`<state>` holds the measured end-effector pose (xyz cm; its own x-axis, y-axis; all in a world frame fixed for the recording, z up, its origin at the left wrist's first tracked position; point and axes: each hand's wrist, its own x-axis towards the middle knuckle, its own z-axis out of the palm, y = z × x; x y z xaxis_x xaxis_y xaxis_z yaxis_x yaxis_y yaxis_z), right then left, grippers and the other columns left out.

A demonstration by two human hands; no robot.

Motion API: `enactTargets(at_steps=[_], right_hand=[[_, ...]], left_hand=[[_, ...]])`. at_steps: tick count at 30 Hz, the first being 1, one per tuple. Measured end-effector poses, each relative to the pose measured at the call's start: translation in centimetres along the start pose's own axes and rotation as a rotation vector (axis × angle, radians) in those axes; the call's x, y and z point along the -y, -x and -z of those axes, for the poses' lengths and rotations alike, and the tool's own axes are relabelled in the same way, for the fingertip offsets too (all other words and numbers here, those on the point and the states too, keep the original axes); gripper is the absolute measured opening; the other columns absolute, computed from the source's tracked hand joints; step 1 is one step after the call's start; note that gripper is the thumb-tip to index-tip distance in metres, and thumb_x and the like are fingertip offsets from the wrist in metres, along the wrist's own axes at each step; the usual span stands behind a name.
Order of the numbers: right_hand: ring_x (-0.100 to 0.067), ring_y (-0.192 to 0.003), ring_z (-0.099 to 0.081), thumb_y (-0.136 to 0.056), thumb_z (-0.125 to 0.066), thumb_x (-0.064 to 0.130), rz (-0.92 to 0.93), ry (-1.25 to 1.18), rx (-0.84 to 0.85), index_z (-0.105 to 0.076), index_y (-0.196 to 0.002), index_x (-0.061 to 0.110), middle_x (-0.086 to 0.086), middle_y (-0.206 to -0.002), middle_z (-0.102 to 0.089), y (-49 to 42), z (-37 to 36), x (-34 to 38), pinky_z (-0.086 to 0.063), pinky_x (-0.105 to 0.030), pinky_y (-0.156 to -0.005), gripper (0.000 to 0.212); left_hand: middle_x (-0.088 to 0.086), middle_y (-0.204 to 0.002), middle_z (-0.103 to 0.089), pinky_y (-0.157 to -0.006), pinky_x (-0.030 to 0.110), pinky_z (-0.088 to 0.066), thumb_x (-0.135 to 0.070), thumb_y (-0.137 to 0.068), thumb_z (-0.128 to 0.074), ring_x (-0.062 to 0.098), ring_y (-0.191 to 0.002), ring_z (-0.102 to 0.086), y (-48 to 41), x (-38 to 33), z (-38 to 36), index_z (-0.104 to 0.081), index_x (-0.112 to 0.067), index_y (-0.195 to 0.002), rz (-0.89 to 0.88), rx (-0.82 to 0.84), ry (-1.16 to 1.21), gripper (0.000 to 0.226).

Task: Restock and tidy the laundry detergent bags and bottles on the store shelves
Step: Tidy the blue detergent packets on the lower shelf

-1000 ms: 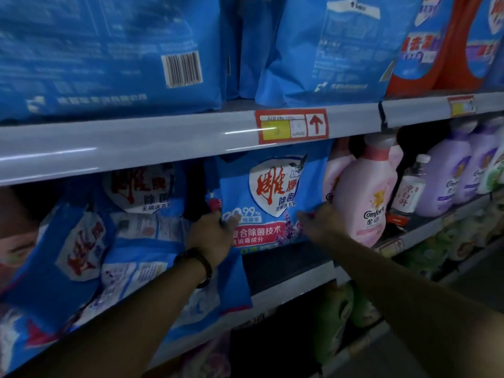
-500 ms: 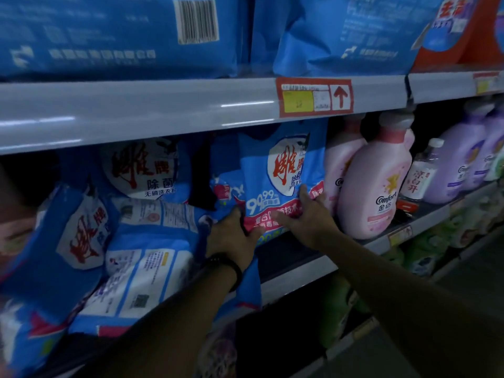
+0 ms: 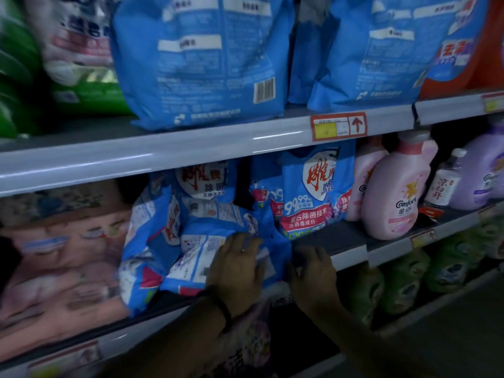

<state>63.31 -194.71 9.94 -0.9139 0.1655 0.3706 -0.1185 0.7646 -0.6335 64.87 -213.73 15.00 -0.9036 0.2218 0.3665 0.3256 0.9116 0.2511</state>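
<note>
Half a sec earlier both hands were up on the upright blue bag [image 3: 313, 192]; by now they'd let go & dropped lower. That bag stood on its own just above & between them, label facing out, w/ the pink bottle [image 3: 395, 197] up-right of the R hand [image 3: 313, 271]. L hand [image 3: 236, 264] lay w/ fingers spread flat on the slumped blue bag [image 3: 191, 241], which sagged over the shelf edge [image 3: 351, 255] under & left of it. R hand sat at that bag's right corner by the lip; gripping or just touching, couldn't tell. So one bag prob. faced up OK, and the slumped one looked next for righting.
</note>
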Motion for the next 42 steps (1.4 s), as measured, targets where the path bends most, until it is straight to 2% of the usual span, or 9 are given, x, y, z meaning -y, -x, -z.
enactTargets(at_steps=[4, 7, 12, 18, 24, 28, 32, 38, 42], right_hand=[[-0.043, -0.120, -0.056, -0.089, -0.060, 0.069, -0.283, 0.153, 0.159, -0.066, -0.125, 0.015, -0.019, -0.126, -0.060, 0.5, 0.6, 3.6, -0.048, -0.047, -0.098, 0.066], [-0.038, -0.113, -0.065, -0.065, -0.048, 0.092, -0.449, -0.020, 0.365, -0.070, -0.120, 0.010, -0.017, -0.120, -0.069, 0.1, 0.7, 5.2, -0.054, -0.040, -0.091, 0.101], [-0.037, -0.106, -0.070, -0.066, -0.089, 0.052, -0.625, -0.321, 0.314, -0.058, -0.132, 0.004, -0.018, -0.121, -0.070, -0.6, 0.3, 5.9, -0.053, -0.041, -0.075, 0.087], [-0.039, -0.108, -0.068, -0.092, -0.059, 0.011, -0.290, -0.135, 0.315, -0.053, -0.124, 0.013, -0.012, -0.112, -0.068, -0.2, 1.2, 9.8, -0.056, -0.040, -0.083, 0.032], [-0.035, -0.092, -0.069, -0.097, -0.057, 0.013, -0.293, -0.358, 0.226, -0.055, -0.107, 0.019, -0.014, -0.101, -0.068, -0.4, 1.2, 14.0, -0.061, -0.048, -0.074, 0.012], [-0.047, -0.095, -0.070, -0.094, -0.059, 0.013, -0.374, -0.646, 0.174, -0.055, -0.100, 0.021, -0.034, -0.108, -0.064, 0.2, 1.4, 15.7, -0.055, -0.073, -0.077, 0.011], [-0.052, -0.091, -0.067, -0.077, -0.053, 0.017, -0.371, -0.817, -0.053, -0.049, -0.082, 0.025, -0.020, -0.091, -0.062, -1.1, 2.4, 17.3, -0.055, -0.076, -0.071, 0.011], [-0.016, -0.077, -0.055, -0.101, -0.048, -0.013, -0.452, -1.299, -0.262, -0.043, -0.113, 0.018, 0.002, -0.094, -0.046, -1.6, 5.0, 24.9, -0.062, -0.056, -0.089, 0.034], [-0.020, -0.090, -0.068, -0.093, -0.049, -0.005, -0.338, -1.394, -0.270, -0.064, -0.102, 0.030, 0.003, -0.102, -0.069, -2.9, 3.6, 29.8, -0.064, -0.049, -0.089, 0.038]], left_hand=[[0.008, -0.166, -0.031, -0.127, 0.051, -0.027, -0.052, -0.102, -0.045, 0.032, -0.158, -0.019, 2.2, 4.4, 2.7, -0.040, -0.020, -0.155, 0.061, 0.053, -0.146, 0.062], [0.011, -0.170, -0.018, -0.132, 0.051, -0.012, -0.051, -0.105, -0.034, 0.034, -0.161, -0.004, 2.9, 5.4, 4.0, -0.029, -0.015, -0.161, 0.056, 0.105, -0.208, 0.067], [0.029, -0.148, -0.039, -0.121, 0.063, -0.031, -0.048, -0.098, -0.023, 0.052, -0.142, -0.034, 2.5, 6.5, 4.1, -0.035, -0.006, -0.150, 0.226, 0.062, -0.237, 0.068], [0.025, -0.154, -0.030, -0.129, 0.055, -0.014, -0.029, -0.100, -0.039, 0.048, -0.151, -0.021, 3.2, 8.1, 7.9, -0.022, -0.005, -0.154, 0.304, 0.178, -0.321, 0.062], [0.015, -0.151, -0.040, -0.126, 0.052, -0.021, -0.066, -0.094, -0.036, 0.041, -0.147, -0.027, 4.6, 11.9, 9.9, -0.037, -0.016, -0.148, 0.275, 0.216, -0.244, 0.074], [0.005, -0.149, -0.047, -0.126, 0.050, -0.018, -0.080, -0.079, -0.037, 0.039, -0.150, -0.025, 5.4, 12.7, 10.9, -0.041, -0.030, -0.142, 0.283, 0.212, -0.020, 0.080], [0.008, -0.133, -0.060, -0.116, 0.046, -0.031, -0.067, -0.074, -0.030, 0.038, -0.136, -0.041, 5.7, 12.8, 12.2, -0.049, -0.028, -0.137, 0.292, 0.210, 0.122, 0.076], [0.004, -0.122, -0.061, -0.099, 0.045, -0.050, -0.041, -0.076, -0.059, 0.028, -0.112, -0.060, 6.3, 13.5, 13.7, -0.064, -0.041, -0.124, 0.366, 0.232, 0.671, 0.048], [-0.012, -0.128, -0.065, -0.102, 0.034, -0.048, -0.033, -0.073, -0.072, 0.014, -0.118, -0.061, 6.3, 13.3, 13.9, -0.059, -0.044, -0.124, 0.362, 0.197, 0.973, 0.054]])
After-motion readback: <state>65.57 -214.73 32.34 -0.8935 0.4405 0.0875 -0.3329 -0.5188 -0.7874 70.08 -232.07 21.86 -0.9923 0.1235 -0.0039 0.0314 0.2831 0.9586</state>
